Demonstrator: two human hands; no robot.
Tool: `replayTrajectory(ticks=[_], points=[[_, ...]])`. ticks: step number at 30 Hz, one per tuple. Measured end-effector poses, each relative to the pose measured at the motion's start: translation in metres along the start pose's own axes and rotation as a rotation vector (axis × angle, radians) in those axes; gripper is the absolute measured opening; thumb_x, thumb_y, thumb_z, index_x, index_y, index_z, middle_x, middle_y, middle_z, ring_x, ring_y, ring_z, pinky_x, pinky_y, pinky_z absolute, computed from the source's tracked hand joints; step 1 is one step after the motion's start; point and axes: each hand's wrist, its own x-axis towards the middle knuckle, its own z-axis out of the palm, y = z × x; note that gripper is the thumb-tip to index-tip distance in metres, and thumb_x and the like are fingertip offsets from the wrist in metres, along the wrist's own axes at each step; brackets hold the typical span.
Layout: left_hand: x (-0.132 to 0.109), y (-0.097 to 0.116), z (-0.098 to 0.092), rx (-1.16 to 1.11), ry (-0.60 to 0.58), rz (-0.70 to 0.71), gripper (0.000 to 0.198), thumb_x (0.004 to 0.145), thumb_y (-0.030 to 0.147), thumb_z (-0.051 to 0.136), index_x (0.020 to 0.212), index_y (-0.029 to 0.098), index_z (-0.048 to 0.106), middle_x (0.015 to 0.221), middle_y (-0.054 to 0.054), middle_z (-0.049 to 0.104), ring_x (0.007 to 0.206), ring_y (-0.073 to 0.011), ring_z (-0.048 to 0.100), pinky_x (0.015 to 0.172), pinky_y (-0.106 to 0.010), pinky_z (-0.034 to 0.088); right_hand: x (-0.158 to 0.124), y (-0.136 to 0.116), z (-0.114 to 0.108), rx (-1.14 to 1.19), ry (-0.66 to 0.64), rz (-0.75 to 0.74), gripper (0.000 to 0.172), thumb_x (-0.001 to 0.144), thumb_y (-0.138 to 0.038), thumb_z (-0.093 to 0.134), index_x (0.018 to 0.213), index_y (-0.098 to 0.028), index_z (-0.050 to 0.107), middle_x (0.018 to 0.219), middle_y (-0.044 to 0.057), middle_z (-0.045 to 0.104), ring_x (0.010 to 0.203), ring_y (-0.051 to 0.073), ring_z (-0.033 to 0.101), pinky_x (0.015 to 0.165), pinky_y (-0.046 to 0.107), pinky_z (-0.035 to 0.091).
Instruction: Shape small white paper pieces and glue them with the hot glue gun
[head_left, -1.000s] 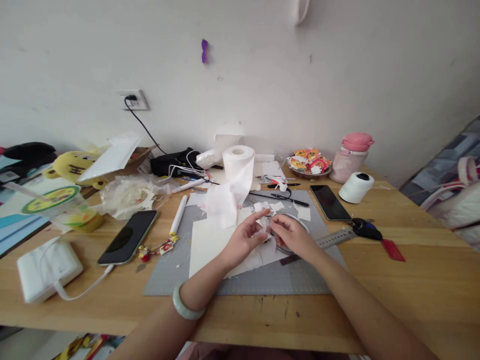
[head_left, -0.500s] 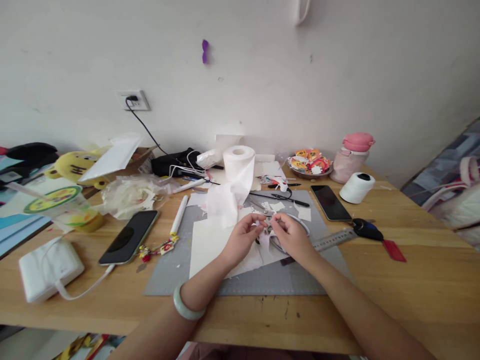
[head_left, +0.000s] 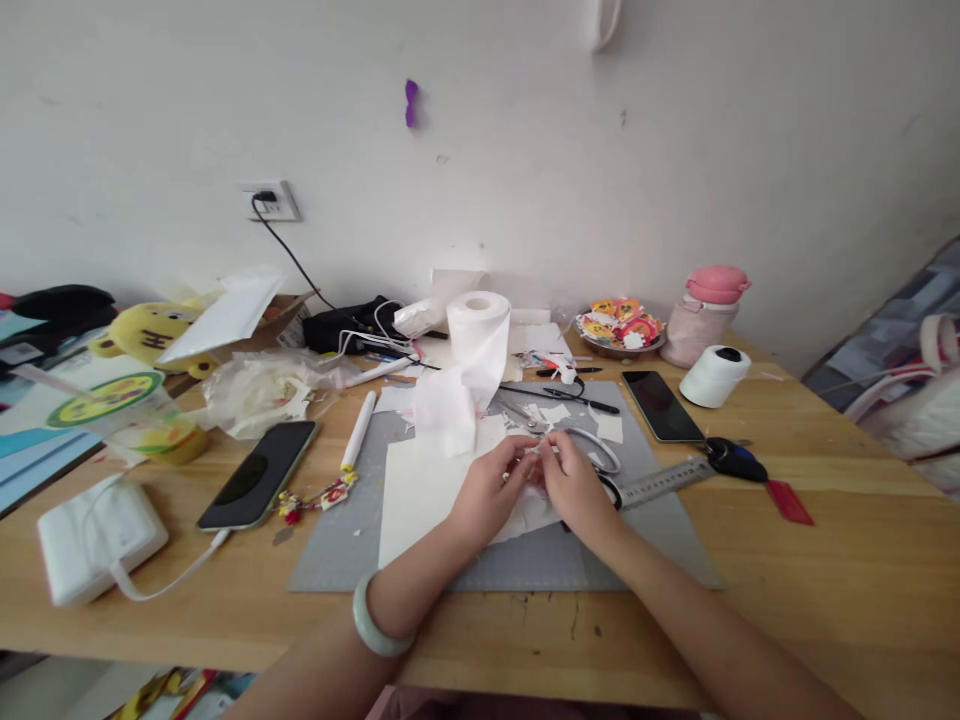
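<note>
Over the grey cutting mat (head_left: pixel 337 555), my left hand (head_left: pixel 487 492) and my right hand (head_left: pixel 576 488) meet with thumbs and fingertips pinched together. A small white piece (head_left: pixel 534 450) shows between the fingertips; the fingers hide most of it. A white sheet (head_left: pixel 420 490) lies beneath my left hand, and thin white material spreads below both hands. Beside my right hand are scissors with a grey handle loop (head_left: pixel 616 458), partly covered by the fingers. A black loop (head_left: pixel 615 492) shows by the right wrist, touching or close to a metal ruler (head_left: pixel 664 483).
A tissue roll (head_left: pixel 480 335) stands behind the hands, its end trailing onto the mat. Phones (head_left: pixel 259 475) (head_left: pixel 661 405) lie on both sides. To the right are a thread cone (head_left: pixel 714 377), a pink-lidded bottle (head_left: pixel 701 320) and keys (head_left: pixel 735 458). A lidded cup (head_left: pixel 142 415) stands left.
Both hands have drawn closer together and sunk slightly, the left one shifting right. The white strip that hung below the fingers is now mostly hidden. The black loop has come into view.
</note>
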Motion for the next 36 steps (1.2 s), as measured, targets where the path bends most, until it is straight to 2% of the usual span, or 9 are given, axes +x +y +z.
replayTrajectory(ticks=[3,9,13,19,27,36], points=[[-0.001,0.002,0.000,0.026,0.016,0.008,0.018,0.084,0.031,0.049,0.097,0.022,0.058,0.085,-0.001,0.066,0.075,-0.0162,0.061,0.070,-0.027,0.045,-0.001,-0.002,0.001,0.000,0.011,0.000,0.014,0.086,-0.032,0.033,0.080,-0.022,0.042,0.051,-0.003,0.050,0.049,0.018,0.053,0.051,0.027,0.039],[0.002,-0.001,0.003,0.006,0.059,-0.019,0.022,0.090,0.035,0.037,0.088,0.020,0.053,0.067,0.001,0.058,0.062,-0.0140,0.055,0.062,-0.026,0.045,-0.002,-0.002,0.000,0.008,0.053,-0.037,0.013,0.085,-0.031,0.037,0.082,-0.021,0.044,0.061,0.001,0.054,0.059,0.019,0.054,0.054,0.028,0.038],[0.002,0.000,0.002,-0.003,0.087,-0.012,0.020,0.089,0.034,0.039,0.085,0.020,0.052,0.066,0.001,0.055,0.062,-0.0137,0.053,0.061,-0.026,0.044,-0.003,-0.002,0.002,0.058,0.049,-0.058,0.013,0.086,-0.031,0.034,0.084,-0.021,0.042,0.065,0.002,0.057,0.059,0.018,0.056,0.057,0.029,0.041],[-0.003,0.007,0.004,-0.012,0.064,0.036,0.019,0.088,0.030,0.041,0.085,0.019,0.056,0.066,0.001,0.057,0.061,-0.0129,0.053,0.059,-0.024,0.044,-0.003,-0.001,0.009,0.122,0.043,-0.020,0.018,0.087,-0.037,0.032,0.081,-0.022,0.041,0.066,0.002,0.056,0.061,0.017,0.056,0.057,0.028,0.044],[-0.005,0.007,0.006,-0.001,0.071,0.048,0.018,0.087,0.029,0.042,0.086,0.018,0.057,0.065,0.001,0.058,0.058,-0.0126,0.054,0.054,-0.022,0.042,-0.007,-0.002,0.013,0.113,-0.008,0.022,0.017,0.086,-0.037,0.035,0.084,-0.022,0.044,0.056,-0.003,0.050,0.051,0.016,0.053,0.048,0.025,0.039],[-0.001,0.003,0.004,0.027,0.121,0.039,0.017,0.088,0.029,0.041,0.085,0.019,0.054,0.075,0.000,0.062,0.070,-0.0141,0.057,0.065,-0.024,0.043,-0.007,-0.007,0.005,0.079,-0.079,-0.018,0.016,0.088,-0.035,0.032,0.085,-0.022,0.041,0.043,-0.007,0.040,0.034,0.013,0.044,0.039,0.024,0.036]])
